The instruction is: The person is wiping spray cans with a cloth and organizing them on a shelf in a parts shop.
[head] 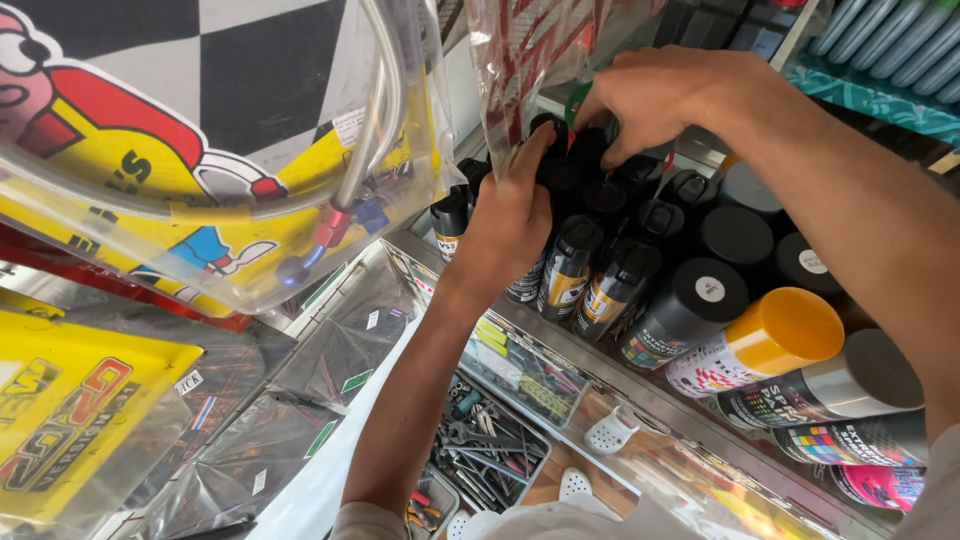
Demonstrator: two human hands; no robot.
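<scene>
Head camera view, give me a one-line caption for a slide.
Left hand and right hand reach among black-capped spray cans on a crowded shelf.

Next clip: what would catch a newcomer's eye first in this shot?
Probably the two hands meeting over a packed row of black-capped spray cans on a shelf at centre: the left hand rests on the cans, the right hand pinches something small above them. Next, the yellow-capped can lying at right, and the clear bag with a bright cartoon sticker and braided hose hanging at upper left.
</scene>
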